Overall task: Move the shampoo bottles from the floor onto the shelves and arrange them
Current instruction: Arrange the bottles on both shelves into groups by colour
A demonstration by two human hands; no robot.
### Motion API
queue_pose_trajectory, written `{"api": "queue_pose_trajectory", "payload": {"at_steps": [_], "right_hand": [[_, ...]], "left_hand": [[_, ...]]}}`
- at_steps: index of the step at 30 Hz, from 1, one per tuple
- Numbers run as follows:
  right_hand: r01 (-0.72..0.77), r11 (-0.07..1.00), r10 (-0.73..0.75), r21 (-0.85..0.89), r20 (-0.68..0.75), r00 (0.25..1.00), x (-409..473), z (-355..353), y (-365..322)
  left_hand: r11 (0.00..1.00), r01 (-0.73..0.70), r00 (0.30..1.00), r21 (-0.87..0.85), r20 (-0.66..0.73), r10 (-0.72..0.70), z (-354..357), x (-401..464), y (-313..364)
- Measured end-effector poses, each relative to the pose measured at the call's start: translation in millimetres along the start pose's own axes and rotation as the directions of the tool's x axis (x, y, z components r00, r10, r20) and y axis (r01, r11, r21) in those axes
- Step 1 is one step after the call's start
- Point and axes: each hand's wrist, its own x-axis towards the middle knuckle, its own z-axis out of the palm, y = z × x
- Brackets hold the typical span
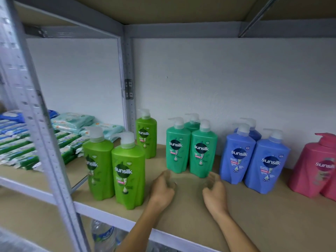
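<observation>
Both hands reach over the front edge of the brown shelf (254, 220) and hold nothing. The left hand (162, 190) and the right hand (215, 191) lie just above the board with fingers loosely extended and blurred, their tips close to the bases of the two front teal bottles (190, 151), not clearly touching them. A third teal bottle (192, 122) stands behind that pair, near the back wall. Toward the left end of the shelf, two light green bottles (116, 166) stand side by side at the front edge, touching each other, and a third light green bottle (146, 135) stands upright at the back left corner beside the grey upright post (128, 73). To the right of the teal group, three blue bottles (254, 160) stand close together, one behind the other two. Near the right end stand pink bottles (316, 166), cut off by the frame. All bottles are upright with pump tops. On the neighbouring shelf to the left lie stacked packets (72, 122) in green, white and blue.
</observation>
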Motion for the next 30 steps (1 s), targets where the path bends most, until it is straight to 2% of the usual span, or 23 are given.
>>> {"api": "queue_pose_trajectory", "payload": {"at_steps": [4, 9, 11, 14, 18, 20, 23, 25, 28, 30], "right_hand": [[0.030, 0.998, -0.026, -0.048, 0.079, 0.997, -27, -1, -5], [-0.003, 0.999, -0.007, 0.054, 0.183, 0.983, -59, 2, -20], [-0.017, 0.995, -0.005, 0.102, 0.218, 0.976, -69, 8, -27], [-0.024, 0.988, -0.021, 0.155, 0.284, 0.959, -84, 23, -41], [-0.063, 0.973, -0.024, 0.222, 0.369, 0.929, -101, 50, -56], [-0.076, 0.968, -0.031, 0.240, 0.413, 0.910, -106, 62, -62], [-0.087, 0.957, -0.046, 0.278, 0.441, 0.897, -108, 72, -75], [-0.056, 0.946, -0.083, 0.320, 0.404, 0.911, -102, 74, -89], [0.066, 0.911, -0.205, 0.406, 0.309, 0.929, -83, 73, -130], [0.186, 0.890, -0.317, 0.417, 0.273, 0.908, -68, 70, -169]], "left_hand": [[0.993, -0.116, 0.977, -0.008, 0.179, 0.116, -23, -38, -4], [0.982, -0.132, 0.973, -0.137, 0.170, 0.155, -72, -84, -15], [0.976, -0.120, 0.987, -0.180, 0.087, 0.137, -96, -97, -21], [0.962, -0.087, 0.989, -0.260, -0.142, 0.051, -131, -106, -40], [0.952, -0.069, 0.880, -0.299, -0.467, -0.083, -163, -102, -61], [0.952, -0.099, 0.829, -0.289, -0.553, -0.082, -170, -97, -61], [0.968, -0.108, 0.818, -0.228, -0.573, -0.044, -171, -88, -60], [0.965, -0.116, 0.833, -0.234, -0.552, -0.033, -172, -77, -64], [0.954, -0.112, 0.861, -0.279, -0.506, -0.047, -180, -63, -70], [0.947, -0.115, 0.893, -0.299, -0.448, -0.033, -183, -59, -68]]}}
